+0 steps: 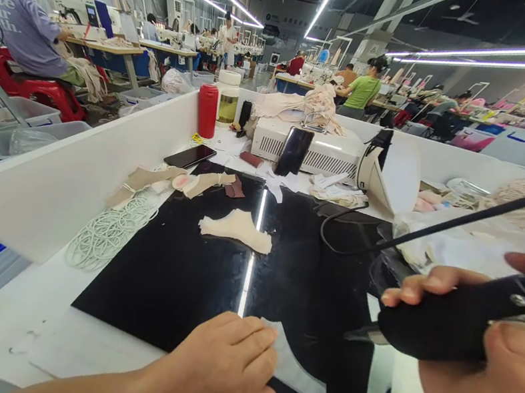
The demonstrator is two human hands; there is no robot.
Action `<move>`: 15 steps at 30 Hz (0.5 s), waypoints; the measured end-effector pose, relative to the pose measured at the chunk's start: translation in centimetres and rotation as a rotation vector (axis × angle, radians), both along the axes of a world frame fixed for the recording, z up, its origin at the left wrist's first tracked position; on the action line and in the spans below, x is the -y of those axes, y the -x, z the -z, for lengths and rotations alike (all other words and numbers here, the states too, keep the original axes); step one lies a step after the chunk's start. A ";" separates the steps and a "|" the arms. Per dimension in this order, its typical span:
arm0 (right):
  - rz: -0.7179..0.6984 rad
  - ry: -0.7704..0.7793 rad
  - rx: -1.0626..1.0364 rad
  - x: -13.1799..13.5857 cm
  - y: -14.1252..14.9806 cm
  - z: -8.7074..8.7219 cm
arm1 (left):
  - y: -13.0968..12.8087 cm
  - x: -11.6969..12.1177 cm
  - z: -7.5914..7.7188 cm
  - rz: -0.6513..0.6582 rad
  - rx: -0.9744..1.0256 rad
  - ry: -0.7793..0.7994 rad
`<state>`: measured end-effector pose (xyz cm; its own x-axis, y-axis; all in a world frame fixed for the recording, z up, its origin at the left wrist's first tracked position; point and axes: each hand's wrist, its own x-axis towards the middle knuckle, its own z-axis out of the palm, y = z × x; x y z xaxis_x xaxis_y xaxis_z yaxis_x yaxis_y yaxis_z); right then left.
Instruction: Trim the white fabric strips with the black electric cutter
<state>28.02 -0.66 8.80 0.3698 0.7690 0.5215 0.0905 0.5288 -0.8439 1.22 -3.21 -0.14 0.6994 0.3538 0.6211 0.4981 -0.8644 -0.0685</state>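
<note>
My left hand [234,371] is closed at the near edge of the black board [166,281], its fingers together over the left end of a white curved fabric piece [300,369]. My right hand [500,374] grips a black corded handheld cutter [444,317], whose pointed metal tip hangs over the board to the right of that piece. Beneath the cutter lie several pale fabric strips [399,383], partly hidden by my right hand. Farther back on the board rests a small stack of cream shaped fabric pieces [236,229].
Pale green cord loops [114,228] and beige scraps [147,183] lie left of the board. At the back stand a vented white box [312,147], a phone [294,151], a red bottle [207,111] and a lamp-like cone [389,171]. A black cable [419,231] crosses the right side.
</note>
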 end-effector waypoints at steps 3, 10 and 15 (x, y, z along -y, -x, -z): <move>-0.020 -0.038 -0.217 0.0 4.2 -0.7 | 0.0 -0.1 0.0 -0.003 0.030 -0.009; -0.217 -0.084 -0.226 -0.5 8.0 0.9 | 0.1 -0.2 -0.5 0.011 0.021 0.031; -0.220 -0.088 -0.218 -0.6 7.9 1.7 | 0.0 -0.2 -0.5 0.004 0.034 0.016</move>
<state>20.07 -0.06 7.15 0.3101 0.7982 0.5164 -0.2113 0.5875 -0.7812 1.18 -3.05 0.32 0.6793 0.3606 0.6391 0.4961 -0.8674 -0.0380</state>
